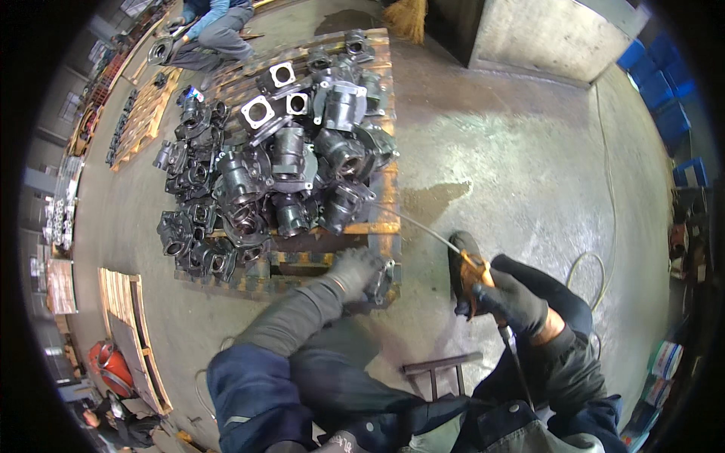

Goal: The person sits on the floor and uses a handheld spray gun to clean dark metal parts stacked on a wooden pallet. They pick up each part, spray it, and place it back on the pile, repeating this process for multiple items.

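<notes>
My right hand [515, 303], in a dark grey work glove, grips an orange air blow gun [476, 272]. The gun's long thin metal nozzle reaches up and left towards the pallet, and a hose runs down from its handle. On the left, my gloved left hand [355, 274] holds a black metal casting [382, 283] at the near right corner of a wooden pallet [388, 233]. The fingers are partly hidden there. Beyond it are piled several black cast-metal housings [288, 153] with round bores and machined flange faces.
A co-worker [218, 31] crouches past the pallet's far left, holding a metal part [161, 51]. Another pallet [141, 122] holds small dark parts. A metal stand [439, 362] is by my legs. A hose [606, 170] crosses the floor, right; a straw broom [408, 20] stands behind.
</notes>
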Tool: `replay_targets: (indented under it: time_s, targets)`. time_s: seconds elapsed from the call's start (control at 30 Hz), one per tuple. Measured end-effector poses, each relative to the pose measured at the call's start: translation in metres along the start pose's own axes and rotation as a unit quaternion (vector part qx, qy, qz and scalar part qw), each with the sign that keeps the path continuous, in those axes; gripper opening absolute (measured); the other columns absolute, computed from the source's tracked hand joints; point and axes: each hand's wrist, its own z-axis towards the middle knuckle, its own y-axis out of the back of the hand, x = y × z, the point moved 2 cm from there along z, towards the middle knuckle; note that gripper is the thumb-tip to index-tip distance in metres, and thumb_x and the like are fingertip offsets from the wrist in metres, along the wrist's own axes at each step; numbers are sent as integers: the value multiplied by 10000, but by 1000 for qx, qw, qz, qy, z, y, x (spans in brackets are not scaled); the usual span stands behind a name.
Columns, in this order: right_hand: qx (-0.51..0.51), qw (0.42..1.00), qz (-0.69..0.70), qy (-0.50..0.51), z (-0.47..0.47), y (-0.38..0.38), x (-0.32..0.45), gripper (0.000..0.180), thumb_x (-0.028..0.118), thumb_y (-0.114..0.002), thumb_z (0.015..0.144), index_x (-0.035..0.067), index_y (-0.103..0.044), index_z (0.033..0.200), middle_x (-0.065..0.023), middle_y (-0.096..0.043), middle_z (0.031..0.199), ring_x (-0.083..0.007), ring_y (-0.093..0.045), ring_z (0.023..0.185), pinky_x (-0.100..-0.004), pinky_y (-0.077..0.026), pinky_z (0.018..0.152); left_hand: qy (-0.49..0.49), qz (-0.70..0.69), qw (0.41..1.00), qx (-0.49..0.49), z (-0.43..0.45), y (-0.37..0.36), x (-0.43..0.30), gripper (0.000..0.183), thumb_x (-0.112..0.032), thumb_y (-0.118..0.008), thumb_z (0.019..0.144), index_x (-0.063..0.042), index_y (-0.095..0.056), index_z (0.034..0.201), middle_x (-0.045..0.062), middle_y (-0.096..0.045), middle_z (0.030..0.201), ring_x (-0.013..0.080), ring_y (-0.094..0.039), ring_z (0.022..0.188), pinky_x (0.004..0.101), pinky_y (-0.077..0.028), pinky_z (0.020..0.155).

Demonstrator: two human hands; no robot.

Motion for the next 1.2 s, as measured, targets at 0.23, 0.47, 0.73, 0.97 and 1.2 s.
replay_targets:
  time_s: [0.23, 0.47, 0.73, 0.97, 1.2]
  targets:
    - [-117, 982, -120, -90, -33, 29, -64, 453, 417, -586, 1187, -25, -641, 1274, -116, -746, 922, -229, -782, 776, -380, -670, 662, 195, -280, 937, -79, -95, 110, -4, 963, -340, -959, 881, -93, -478, 1678, 219, -716, 1476, 354, -736, 1302, 453, -582, 1111]
    - [-111, 983, -93, -117, -77, 13, -117, 446, 441, -622, 1158, -3, -660, 1171, -108, -711, 793, -212, -709, 614, -372, -610, 576, 234, -653, 676, -248, -136, 99, -69, 853, -83, -866, 1003, -50, -400, 1716, 201, -669, 1496, 200, -704, 1210, 327, -645, 954]
    - [-114, 968, -187, -125, -52, 4, -113, 487, 437, -607, 1139, -45, -677, 1146, -145, -777, 850, -221, -783, 681, -383, -617, 597, 318, -606, 675, -275, -104, 36, -50, 877, -102, -902, 970, 6, -408, 1687, 217, -670, 1482, 218, -694, 1254, 341, -625, 1046]
    - [-121, 987, -84, -58, -61, 19, -140, 477, 460, -641, 1134, -14, -685, 1164, -108, -749, 815, -190, -744, 653, -364, -606, 601, 426, -293, 845, -137, -57, -16, -45, 1279, -436, -1022, 775, -42, -295, 1751, 304, -651, 1527, 419, -653, 1426, 459, -520, 1213]
    - [-70, 992, 53, -86, -65, 32, -138, 420, 383, -646, 1156, -2, -625, 1322, -107, -719, 845, -240, -761, 695, -390, -635, 654, 510, -219, 831, -41, -7, -26, -60, 1371, -681, -980, 689, -220, -275, 1770, 304, -251, 1775, 561, -250, 1645, 581, -406, 1308]
